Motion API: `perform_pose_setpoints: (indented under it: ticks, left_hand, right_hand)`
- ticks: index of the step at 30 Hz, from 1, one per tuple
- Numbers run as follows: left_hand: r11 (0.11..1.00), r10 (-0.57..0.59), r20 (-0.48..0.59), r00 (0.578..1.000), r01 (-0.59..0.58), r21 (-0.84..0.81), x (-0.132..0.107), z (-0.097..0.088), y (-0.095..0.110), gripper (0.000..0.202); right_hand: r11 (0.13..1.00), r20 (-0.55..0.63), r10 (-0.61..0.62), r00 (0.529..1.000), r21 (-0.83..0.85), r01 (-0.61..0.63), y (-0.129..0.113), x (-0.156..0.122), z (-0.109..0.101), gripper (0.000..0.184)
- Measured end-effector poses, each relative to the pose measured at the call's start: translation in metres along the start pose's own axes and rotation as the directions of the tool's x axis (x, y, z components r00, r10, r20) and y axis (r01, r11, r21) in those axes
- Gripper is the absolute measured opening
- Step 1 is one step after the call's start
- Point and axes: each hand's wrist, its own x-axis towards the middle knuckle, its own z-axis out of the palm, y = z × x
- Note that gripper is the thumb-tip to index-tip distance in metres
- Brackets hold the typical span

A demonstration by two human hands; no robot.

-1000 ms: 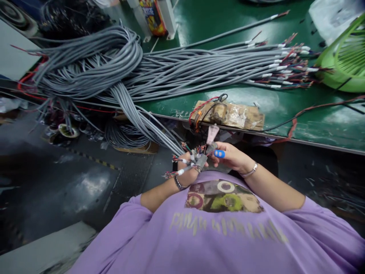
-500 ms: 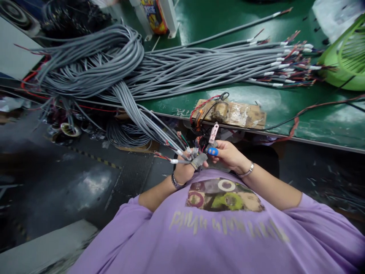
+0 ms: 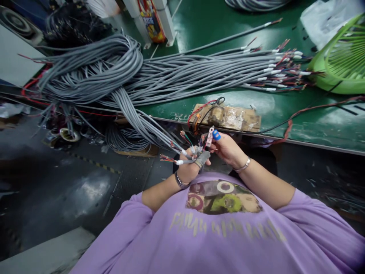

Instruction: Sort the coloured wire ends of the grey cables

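Note:
My left hand is closed around the ends of several grey cables that run down from the bench edge. A grey cover sits on its thumb. White sleeves and stripped coloured wires stick out past the fingers. Close beside it, my right hand pinches a small flat pink tool whose exact kind I cannot make out. The right thumb wears a blue finger guard. The tool is upright next to the bared wire ends. Whether it touches a wire is too small to tell.
A big grey cable bundle lies along the green bench. A wooden block with wires sits at the front edge, a green basket at the right. A red-and-yellow packet stands behind. A cable coil lies below the bench.
My right hand has moved up and slightly left, bringing the pink tool nearer the wire ends. The left hand keeps its hold on the cables. The view has shifted slightly.

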Motion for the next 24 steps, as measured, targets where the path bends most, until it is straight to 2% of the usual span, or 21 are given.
perform_pose_setpoints:
  ticks: [2, 4, 6, 10, 17, 24]
  left_hand:
    - [1.000, -0.005, -0.002, 1.000, 0.005, -0.001, 0.002, 0.002, 0.001, 0.033]
    - [1.000, -0.012, 0.001, 1.000, 0.012, 0.000, 0.003, 0.004, 0.000, 0.032]
    - [1.000, -0.012, 0.007, 1.000, 0.012, -0.004, 0.004, 0.005, -0.002, 0.032]
    - [1.000, -0.029, 0.020, 0.999, 0.029, -0.006, 0.005, 0.005, -0.009, 0.033]
    - [0.999, -0.031, 0.044, 0.999, 0.031, 0.015, 0.005, 0.006, -0.011, 0.038]
    - [0.989, 0.016, 0.053, 0.998, -0.023, 0.145, -0.007, -0.006, -0.008, 0.039]
  right_hand:
    - [0.986, -0.111, -0.144, 0.983, -0.096, 0.133, 0.003, 0.001, 0.003, 0.054]
    - [0.965, -0.190, -0.237, 0.953, -0.156, 0.209, 0.006, 0.002, 0.005, 0.059]
    - [0.976, -0.161, -0.196, 0.967, -0.129, 0.177, 0.007, 0.004, 0.006, 0.063]
    - [0.998, -0.049, -0.018, 0.999, 0.052, 0.021, 0.004, 0.008, 0.010, 0.066]
    - [0.982, -0.119, 0.060, 0.991, 0.183, -0.037, 0.001, 0.008, 0.017, 0.064]
    - [0.978, -0.056, 0.111, 0.992, 0.184, -0.099, 0.009, 0.001, 0.004, 0.068]
